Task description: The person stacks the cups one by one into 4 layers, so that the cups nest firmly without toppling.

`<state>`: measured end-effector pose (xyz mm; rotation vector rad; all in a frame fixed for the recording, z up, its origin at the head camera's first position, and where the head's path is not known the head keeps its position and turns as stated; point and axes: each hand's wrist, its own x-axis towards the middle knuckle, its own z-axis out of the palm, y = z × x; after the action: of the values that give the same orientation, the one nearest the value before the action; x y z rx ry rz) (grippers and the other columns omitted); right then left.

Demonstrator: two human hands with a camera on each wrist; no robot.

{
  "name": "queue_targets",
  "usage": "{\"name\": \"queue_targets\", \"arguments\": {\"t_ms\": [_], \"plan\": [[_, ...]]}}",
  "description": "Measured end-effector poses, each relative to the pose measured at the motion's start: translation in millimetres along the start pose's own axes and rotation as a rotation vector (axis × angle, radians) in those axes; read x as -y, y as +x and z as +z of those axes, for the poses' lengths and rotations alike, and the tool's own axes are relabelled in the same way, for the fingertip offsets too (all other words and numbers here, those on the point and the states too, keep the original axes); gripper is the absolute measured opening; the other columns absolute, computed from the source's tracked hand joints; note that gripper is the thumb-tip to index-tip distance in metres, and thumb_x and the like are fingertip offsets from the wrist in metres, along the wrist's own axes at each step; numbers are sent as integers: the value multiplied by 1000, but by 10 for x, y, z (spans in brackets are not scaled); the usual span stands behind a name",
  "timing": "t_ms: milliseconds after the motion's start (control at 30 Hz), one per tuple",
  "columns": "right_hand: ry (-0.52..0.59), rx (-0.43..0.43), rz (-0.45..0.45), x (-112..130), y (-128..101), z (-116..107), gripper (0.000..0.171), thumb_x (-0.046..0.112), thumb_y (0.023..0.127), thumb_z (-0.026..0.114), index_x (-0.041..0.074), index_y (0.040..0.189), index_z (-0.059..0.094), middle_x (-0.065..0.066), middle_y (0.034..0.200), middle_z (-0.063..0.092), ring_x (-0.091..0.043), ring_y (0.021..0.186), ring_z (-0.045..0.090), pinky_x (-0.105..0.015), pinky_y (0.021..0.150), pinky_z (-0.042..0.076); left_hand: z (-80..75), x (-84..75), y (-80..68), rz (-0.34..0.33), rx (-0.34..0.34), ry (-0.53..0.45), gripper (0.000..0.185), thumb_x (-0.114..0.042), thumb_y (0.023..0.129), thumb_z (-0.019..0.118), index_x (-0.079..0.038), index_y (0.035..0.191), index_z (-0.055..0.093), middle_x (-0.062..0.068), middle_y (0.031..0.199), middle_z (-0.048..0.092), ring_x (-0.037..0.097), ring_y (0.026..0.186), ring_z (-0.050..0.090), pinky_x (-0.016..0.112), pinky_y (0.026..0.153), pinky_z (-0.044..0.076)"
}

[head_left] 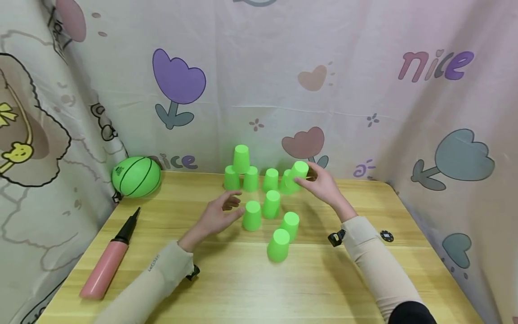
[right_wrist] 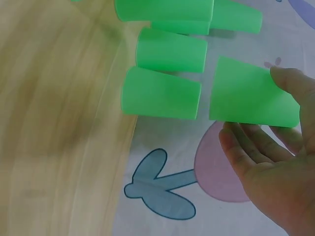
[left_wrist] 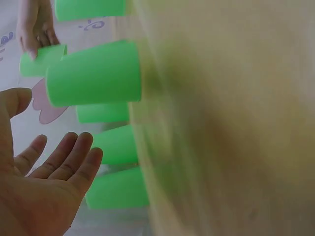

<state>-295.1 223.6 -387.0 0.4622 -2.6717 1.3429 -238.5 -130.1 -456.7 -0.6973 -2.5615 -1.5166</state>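
My right hand (head_left: 323, 185) pinches a green cup (right_wrist: 253, 93) between thumb and fingers, bottom up. In the right wrist view, this cup is raised off the table, above two upside-down cups standing side by side, the outer one (right_wrist: 161, 93) nearest to it. My left hand (head_left: 212, 215) hovers with loosely spread fingers, holding nothing, beside an upside-down green cup (head_left: 252, 217). At the back, one cup (head_left: 241, 158) rests across two others, a left one (head_left: 231, 178) and a right one (head_left: 251, 180).
More upturned cups stand mid-table, one (head_left: 271, 205) behind and another (head_left: 278, 246) toward the front. A green ball (head_left: 136, 177) and a pink hand pump (head_left: 106, 267) lie at the left. A black chip (head_left: 386, 236) is at the right. A printed curtain (head_left: 251, 81) hangs behind the table.
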Motion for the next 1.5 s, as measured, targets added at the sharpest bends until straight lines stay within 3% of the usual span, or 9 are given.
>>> {"name": "queue_targets", "arguments": {"t_ms": [367,567,833,1500], "plan": [[-14,-30,27,53,317,160,62,36,96,78,15,150,56,-13,135,68,-34,125,67,-50,104,58,212,39,-103,48,45,10,58,-20,99,75,-1,148,52,23,125,72,42,117,70,55,105,58],[-20,-29,28,64,442,210,63,35,96,78,12,150,55,-16,136,67,-36,124,66,-51,105,57,263,8,-100,22,88,-10,67,-22,97,78,-2,153,47,25,132,69,42,123,68,51,105,59],[-20,-26,38,58,548,236,63,34,96,78,10,150,55,-17,136,67,-36,125,65,-50,106,56,296,-39,-48,-10,100,9,72,-24,94,81,-8,155,45,22,139,66,40,125,67,52,108,57],[-116,-3,61,81,644,275,69,42,97,74,11,154,50,-17,147,61,-37,134,58,-56,112,50,327,-35,-1,-23,131,-7,71,-19,96,78,-7,157,43,23,145,61,40,126,67,49,107,58]]}}
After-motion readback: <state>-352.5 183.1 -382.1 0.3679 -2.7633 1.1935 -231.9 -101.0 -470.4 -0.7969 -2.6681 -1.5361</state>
